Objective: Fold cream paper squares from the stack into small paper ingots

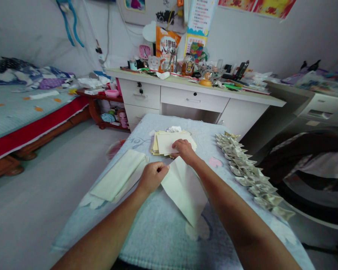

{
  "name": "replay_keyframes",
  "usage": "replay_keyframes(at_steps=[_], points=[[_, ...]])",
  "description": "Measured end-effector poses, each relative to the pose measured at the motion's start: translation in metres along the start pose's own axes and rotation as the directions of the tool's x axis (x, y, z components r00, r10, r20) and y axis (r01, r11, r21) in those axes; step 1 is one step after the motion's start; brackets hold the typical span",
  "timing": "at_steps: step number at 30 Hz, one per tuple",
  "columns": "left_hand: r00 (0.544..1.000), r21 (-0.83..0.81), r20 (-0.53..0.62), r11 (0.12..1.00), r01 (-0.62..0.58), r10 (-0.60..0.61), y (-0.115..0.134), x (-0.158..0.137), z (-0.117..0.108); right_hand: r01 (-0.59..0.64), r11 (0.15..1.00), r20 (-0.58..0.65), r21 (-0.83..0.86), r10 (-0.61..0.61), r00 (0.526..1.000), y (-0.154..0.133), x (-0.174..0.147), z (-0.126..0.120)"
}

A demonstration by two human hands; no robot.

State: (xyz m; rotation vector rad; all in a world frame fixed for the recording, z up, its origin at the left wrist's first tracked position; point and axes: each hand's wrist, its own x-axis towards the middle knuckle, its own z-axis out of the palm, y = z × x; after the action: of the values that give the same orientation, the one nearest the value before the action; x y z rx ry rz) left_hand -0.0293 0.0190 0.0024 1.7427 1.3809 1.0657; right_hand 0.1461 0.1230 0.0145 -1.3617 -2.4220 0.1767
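Note:
My left hand (154,174) is closed in a pinch on the corner of a pale sheet of paper (185,189), which slants down toward me over the table. My right hand (185,150) reaches to a stack of cream and yellowish paper slips (163,142). Its fingers curl over the near right edge of the top slip, with the thumb low beside them; how much paper lies between them is partly hidden. To the left of my left hand lies a folded bundle of pale paper sheets (119,174).
Several folded paper pieces with pointed ends (244,165) stand in a long row along the right side of the cloth-covered table (146,232). Crumpled white paper (174,129) sits behind the stack. Beyond are a cluttered white desk (140,95), a washing machine (320,112) and a bed (30,112).

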Motion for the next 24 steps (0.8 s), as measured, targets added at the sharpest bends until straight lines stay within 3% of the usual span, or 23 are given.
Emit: replay_keyframes(at_steps=[9,13,16,19,24], points=[[1.0,0.065,-0.001,0.998,-0.004,0.004,-0.008,0.003,0.003,-0.045,0.999,-0.052,-0.02,0.044,0.998,-0.01,0.015,0.004],[1.0,-0.004,0.01,1.0,-0.015,0.015,-0.011,0.004,0.006,-0.05,0.995,-0.117,0.081,0.059,0.991,-0.009,0.01,-0.004],[0.998,-0.095,0.038,0.994,-0.053,0.057,-0.012,0.004,0.007,-0.026,0.975,-0.191,0.221,0.069,0.979,-0.002,-0.005,-0.018],[0.992,-0.088,0.056,0.991,-0.105,0.11,-0.011,0.004,0.006,-0.052,0.923,-0.18,0.381,0.13,0.975,0.004,-0.028,-0.036],[0.996,-0.134,0.058,0.989,-0.054,0.062,-0.012,0.006,0.005,-0.058,0.95,-0.253,0.307,0.14,0.957,-0.002,-0.08,-0.059]])
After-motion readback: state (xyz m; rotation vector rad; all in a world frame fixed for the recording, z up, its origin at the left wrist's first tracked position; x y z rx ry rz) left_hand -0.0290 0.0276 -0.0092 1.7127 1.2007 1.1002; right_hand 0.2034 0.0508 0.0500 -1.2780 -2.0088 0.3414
